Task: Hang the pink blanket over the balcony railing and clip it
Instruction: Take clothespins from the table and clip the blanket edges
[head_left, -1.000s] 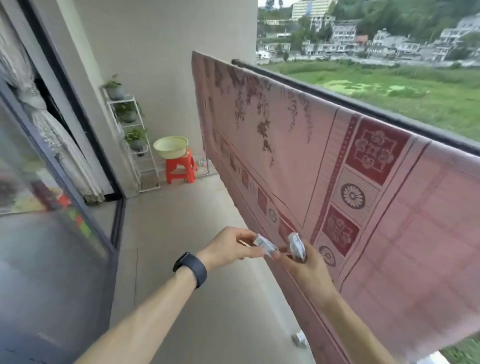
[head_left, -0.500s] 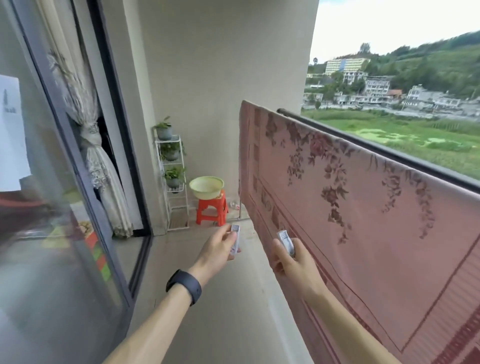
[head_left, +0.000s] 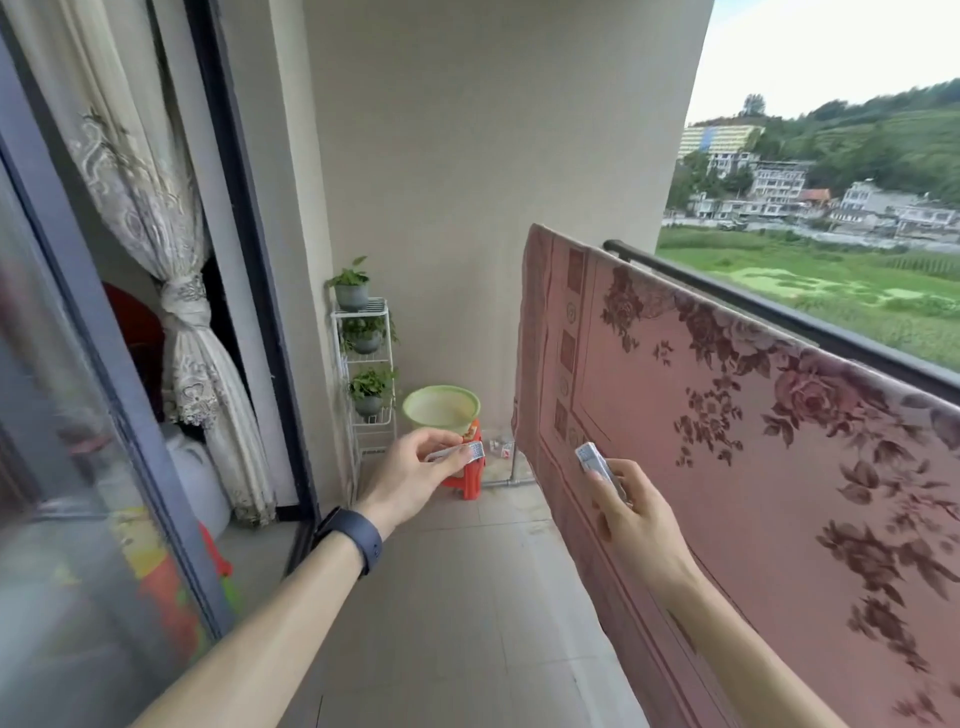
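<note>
The pink blanket (head_left: 727, 415) already hangs over the balcony railing (head_left: 753, 306), unclipped so far. The left hand (head_left: 410, 478) pinches one clip (head_left: 470, 451); the right hand (head_left: 634, 514) grips a second clip (head_left: 592, 460) beside the cloth.

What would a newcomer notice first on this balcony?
The big pink blanket draped over the dark railing fills the right side. In front, low centre, the left hand pinches a pale clip and the right hand grips a second clip. Behind them, a green basin sits on an orange stool by the wall.
</note>
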